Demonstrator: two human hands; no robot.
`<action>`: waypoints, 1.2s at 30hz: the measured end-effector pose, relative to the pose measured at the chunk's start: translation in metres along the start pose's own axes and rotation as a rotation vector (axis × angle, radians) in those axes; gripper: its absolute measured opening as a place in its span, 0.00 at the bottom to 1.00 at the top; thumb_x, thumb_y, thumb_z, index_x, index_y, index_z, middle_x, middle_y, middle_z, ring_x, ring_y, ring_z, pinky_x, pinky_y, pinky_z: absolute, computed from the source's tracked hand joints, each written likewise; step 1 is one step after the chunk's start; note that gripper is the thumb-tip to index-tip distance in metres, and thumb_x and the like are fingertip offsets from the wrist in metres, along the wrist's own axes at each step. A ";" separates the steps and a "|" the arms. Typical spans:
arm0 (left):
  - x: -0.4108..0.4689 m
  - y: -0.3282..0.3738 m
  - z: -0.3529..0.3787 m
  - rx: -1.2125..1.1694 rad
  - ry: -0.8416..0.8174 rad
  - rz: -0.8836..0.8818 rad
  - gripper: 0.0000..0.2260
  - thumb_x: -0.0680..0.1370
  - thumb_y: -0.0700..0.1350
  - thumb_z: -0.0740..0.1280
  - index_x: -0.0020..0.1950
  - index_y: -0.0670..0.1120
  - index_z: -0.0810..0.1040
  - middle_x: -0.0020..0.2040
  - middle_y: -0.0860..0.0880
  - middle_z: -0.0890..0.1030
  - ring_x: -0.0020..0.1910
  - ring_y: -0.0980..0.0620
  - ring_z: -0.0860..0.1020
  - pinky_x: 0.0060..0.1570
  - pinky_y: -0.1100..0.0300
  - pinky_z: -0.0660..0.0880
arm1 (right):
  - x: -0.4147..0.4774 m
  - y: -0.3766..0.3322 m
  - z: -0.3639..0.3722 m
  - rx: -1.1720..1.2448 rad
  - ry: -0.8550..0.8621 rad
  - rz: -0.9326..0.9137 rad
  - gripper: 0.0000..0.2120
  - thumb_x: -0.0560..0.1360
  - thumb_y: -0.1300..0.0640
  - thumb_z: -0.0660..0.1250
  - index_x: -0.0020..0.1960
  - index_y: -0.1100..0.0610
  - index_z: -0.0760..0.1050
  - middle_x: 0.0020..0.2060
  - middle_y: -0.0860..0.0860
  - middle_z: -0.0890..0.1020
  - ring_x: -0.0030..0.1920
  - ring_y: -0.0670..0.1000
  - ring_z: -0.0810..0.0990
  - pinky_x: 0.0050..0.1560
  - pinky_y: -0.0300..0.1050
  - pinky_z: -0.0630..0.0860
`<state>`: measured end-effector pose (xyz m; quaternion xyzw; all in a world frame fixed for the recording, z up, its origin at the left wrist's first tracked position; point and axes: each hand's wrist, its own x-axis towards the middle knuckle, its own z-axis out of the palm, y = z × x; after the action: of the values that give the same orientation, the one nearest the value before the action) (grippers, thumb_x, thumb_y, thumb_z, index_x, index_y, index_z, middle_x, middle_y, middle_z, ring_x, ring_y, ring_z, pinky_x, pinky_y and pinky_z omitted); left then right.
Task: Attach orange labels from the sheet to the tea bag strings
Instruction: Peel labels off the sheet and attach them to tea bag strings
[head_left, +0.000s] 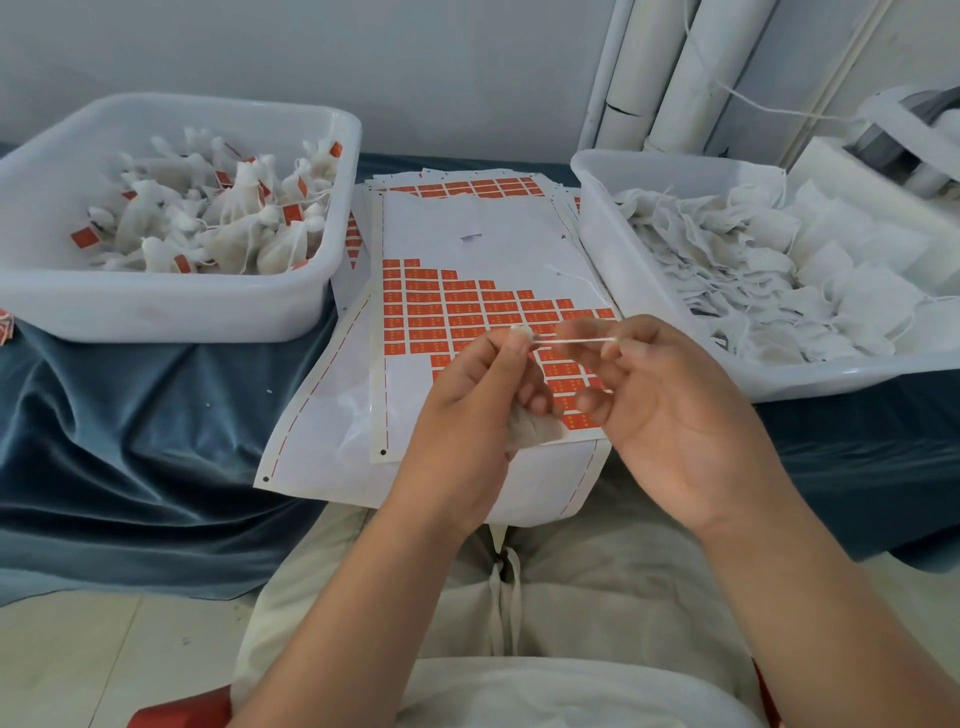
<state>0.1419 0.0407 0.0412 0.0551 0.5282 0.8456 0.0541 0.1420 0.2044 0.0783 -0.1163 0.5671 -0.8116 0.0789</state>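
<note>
A white sheet (467, 234) with rows of small orange labels (441, 312) lies on the blue cloth in front of me. My left hand (467, 410) holds a white tea bag (535, 428) against its palm and pinches the bag's gathered top between thumb and forefinger. From there the string (571, 340) runs taut to the right. My right hand (670, 410) pinches the string's far end, palm turned up. Both hands hover just above the lower right of the label sheet.
A white tub (171, 306) at the left holds several tea bags with orange labels. A second white tub (779, 379) at the right holds unlabelled bags. More label sheets are stacked under the top one. White pipes stand at the back right. My lap is below.
</note>
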 end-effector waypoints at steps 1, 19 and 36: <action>0.000 0.001 -0.001 -0.031 -0.040 -0.019 0.10 0.82 0.54 0.67 0.47 0.50 0.81 0.37 0.52 0.74 0.38 0.54 0.74 0.48 0.56 0.75 | 0.000 0.001 0.002 0.056 -0.004 0.018 0.14 0.80 0.60 0.62 0.42 0.50 0.83 0.54 0.53 0.87 0.54 0.50 0.84 0.44 0.41 0.78; 0.006 -0.011 -0.008 0.387 0.155 0.121 0.07 0.83 0.49 0.69 0.49 0.50 0.84 0.45 0.53 0.88 0.47 0.55 0.87 0.47 0.62 0.83 | 0.004 -0.007 -0.008 0.310 0.158 0.328 0.04 0.76 0.59 0.66 0.43 0.56 0.77 0.39 0.50 0.77 0.30 0.45 0.68 0.27 0.36 0.65; 0.002 -0.009 -0.004 0.628 -0.021 0.203 0.06 0.81 0.52 0.72 0.48 0.51 0.85 0.42 0.54 0.85 0.42 0.54 0.83 0.42 0.64 0.80 | 0.002 -0.009 -0.001 0.377 0.320 0.198 0.08 0.83 0.58 0.62 0.45 0.54 0.72 0.30 0.47 0.59 0.28 0.46 0.60 0.37 0.40 0.75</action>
<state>0.1397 0.0411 0.0318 0.1300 0.7543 0.6420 -0.0448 0.1396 0.2075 0.0870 0.0866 0.4198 -0.8992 0.0875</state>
